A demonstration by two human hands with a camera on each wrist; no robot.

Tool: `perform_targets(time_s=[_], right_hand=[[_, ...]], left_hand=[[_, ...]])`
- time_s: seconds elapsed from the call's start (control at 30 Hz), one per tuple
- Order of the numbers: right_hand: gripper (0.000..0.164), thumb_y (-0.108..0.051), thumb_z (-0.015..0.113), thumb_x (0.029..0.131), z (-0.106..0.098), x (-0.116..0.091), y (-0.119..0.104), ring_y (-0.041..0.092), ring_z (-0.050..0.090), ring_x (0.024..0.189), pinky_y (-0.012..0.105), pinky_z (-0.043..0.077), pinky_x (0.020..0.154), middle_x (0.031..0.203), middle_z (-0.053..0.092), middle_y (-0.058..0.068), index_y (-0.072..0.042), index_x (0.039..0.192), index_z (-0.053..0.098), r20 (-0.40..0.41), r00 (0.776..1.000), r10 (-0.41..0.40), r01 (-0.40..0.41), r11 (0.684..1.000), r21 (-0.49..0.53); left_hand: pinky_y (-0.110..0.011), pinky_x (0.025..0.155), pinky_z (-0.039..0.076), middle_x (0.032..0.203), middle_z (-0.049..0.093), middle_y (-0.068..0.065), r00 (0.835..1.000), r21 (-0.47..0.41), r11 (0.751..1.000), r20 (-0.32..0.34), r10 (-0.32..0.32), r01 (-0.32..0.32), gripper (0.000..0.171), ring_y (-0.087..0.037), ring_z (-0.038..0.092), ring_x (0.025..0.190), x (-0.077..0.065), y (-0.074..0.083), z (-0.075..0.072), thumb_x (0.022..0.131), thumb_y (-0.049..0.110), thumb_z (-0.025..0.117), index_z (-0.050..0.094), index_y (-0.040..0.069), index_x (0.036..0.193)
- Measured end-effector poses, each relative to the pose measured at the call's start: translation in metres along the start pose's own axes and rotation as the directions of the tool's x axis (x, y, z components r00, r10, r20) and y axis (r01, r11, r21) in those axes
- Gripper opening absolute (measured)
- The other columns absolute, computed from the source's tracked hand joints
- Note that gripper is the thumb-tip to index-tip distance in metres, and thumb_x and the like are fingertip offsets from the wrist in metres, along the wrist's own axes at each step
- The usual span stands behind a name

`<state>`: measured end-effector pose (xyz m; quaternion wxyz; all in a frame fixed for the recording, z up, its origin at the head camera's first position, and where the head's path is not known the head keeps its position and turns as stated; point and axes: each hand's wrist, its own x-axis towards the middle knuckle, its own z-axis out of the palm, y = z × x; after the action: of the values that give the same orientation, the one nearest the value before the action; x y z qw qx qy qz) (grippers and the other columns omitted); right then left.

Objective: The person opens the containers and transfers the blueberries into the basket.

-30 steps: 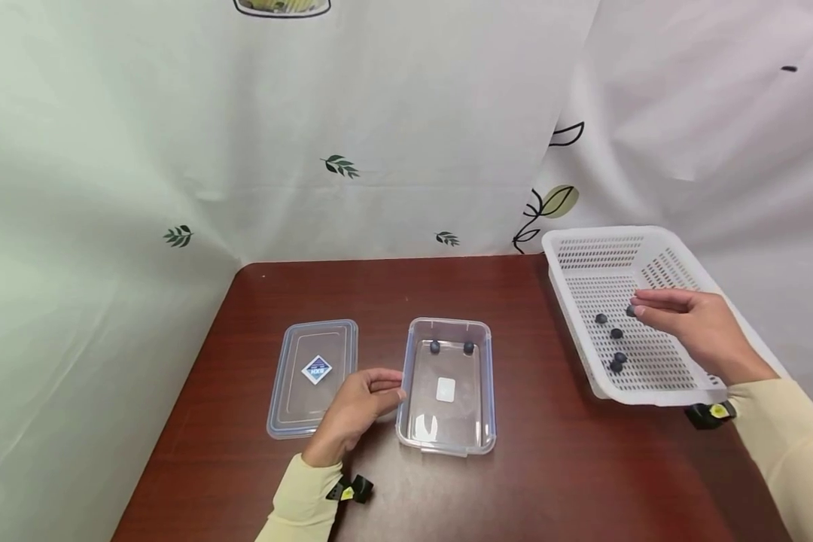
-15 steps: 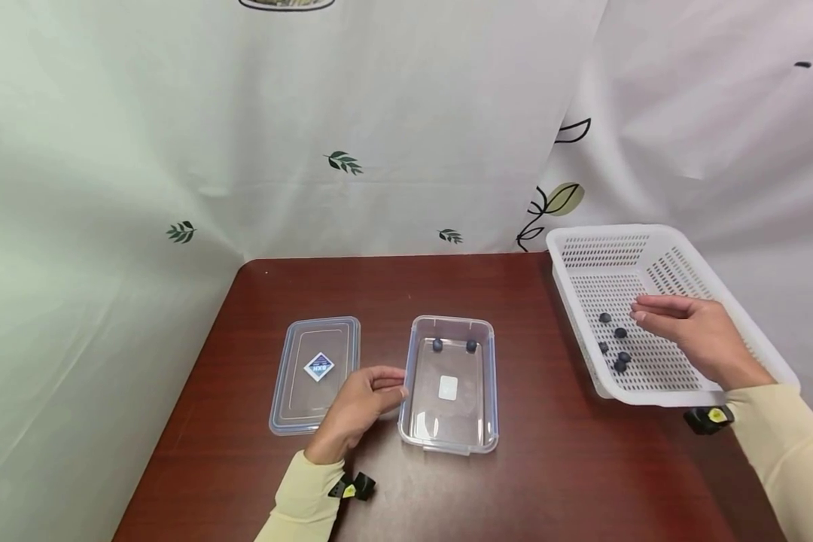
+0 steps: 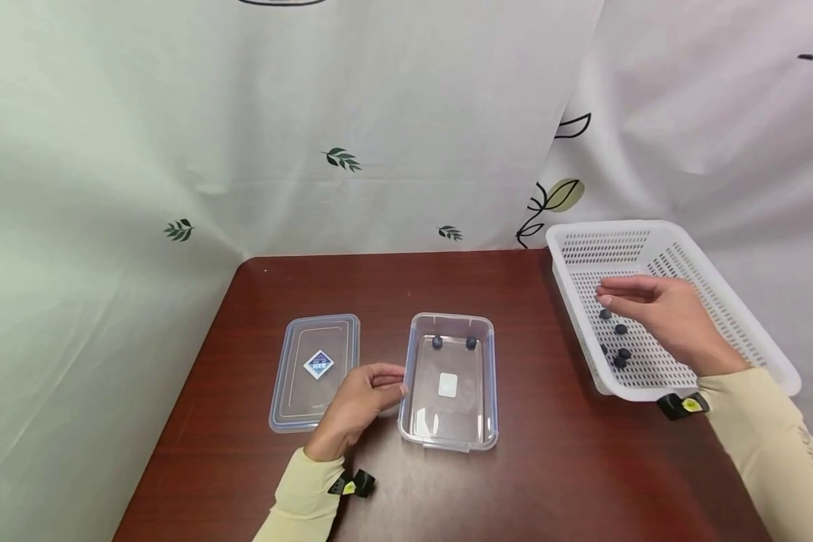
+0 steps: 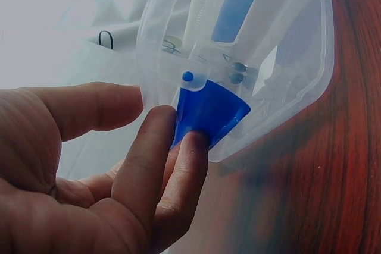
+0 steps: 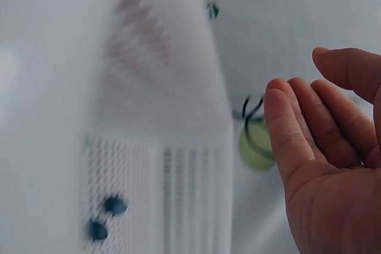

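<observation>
A clear plastic food container (image 3: 413,421) with blue-tinted edges stands on the table, two blueberries (image 3: 436,342) at its far end. My left hand (image 3: 362,403) holds its left side; in the left wrist view, thumb and fingers (image 4: 190,159) touch the wall and a blue latch (image 4: 211,111). Over the white perforated basket (image 3: 579,354) at the right hovers my right hand (image 3: 657,312), thumb and fingers apart, nothing between them in the right wrist view. Several blueberries (image 3: 621,329) lie in the basket below, one partly hidden by its wall.
A clear lid (image 3: 298,376) with a blue and white label lies left of the container, close to my left hand. White patterned cloth (image 3: 393,203) hangs behind the dark red wooden table (image 3: 515,452) and along its left side.
One blueberry by my right fingertips has left them and now lies near the basket's left wall. My right hand has shifted left over the basket; the left hand stays on the container.
</observation>
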<state>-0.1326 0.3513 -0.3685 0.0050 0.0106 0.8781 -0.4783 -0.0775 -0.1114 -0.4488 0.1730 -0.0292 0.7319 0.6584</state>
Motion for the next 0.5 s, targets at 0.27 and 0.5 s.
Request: perform_targets(time_s=[0.27, 0.5], right_hand=[[0.046, -0.021, 0.084, 0.092, 0.033, 0.008, -0.034, -0.005, 0.075, 0.095, 0.011, 0.055, 0.081, 0.103, 0.08, -0.02, 0.0, 0.131, 0.073, 0.053, 0.993, -0.105, 0.101, 0.992, 0.071], [0.041, -0.018, 0.082, 0.094, 0.064, 0.014, -0.057, -0.001, 0.076, 0.096, 0.016, 0.059, 0.083, 0.118, 0.081, 0.008, 0.001, 0.13, 0.073, 0.162, 0.976, -0.146, 0.13, 0.986, 0.102]], left_hand=[[-0.025, 0.085, 0.058, 0.117, 0.075, -0.024, 1.0, 0.005, 1.0, -0.004, 0.005, -0.005, 0.033, -0.019, 0.072, 0.104, 0.001, -0.002, 0.001, 0.092, 0.0, 0.073, 0.069, -0.009, 0.123], [-0.024, 0.084, 0.058, 0.115, 0.075, -0.023, 1.0, 0.006, 1.0, -0.012, 0.01, -0.01, 0.033, -0.019, 0.071, 0.103, 0.002, -0.003, 0.0, 0.091, -0.001, 0.073, 0.069, -0.01, 0.122]])
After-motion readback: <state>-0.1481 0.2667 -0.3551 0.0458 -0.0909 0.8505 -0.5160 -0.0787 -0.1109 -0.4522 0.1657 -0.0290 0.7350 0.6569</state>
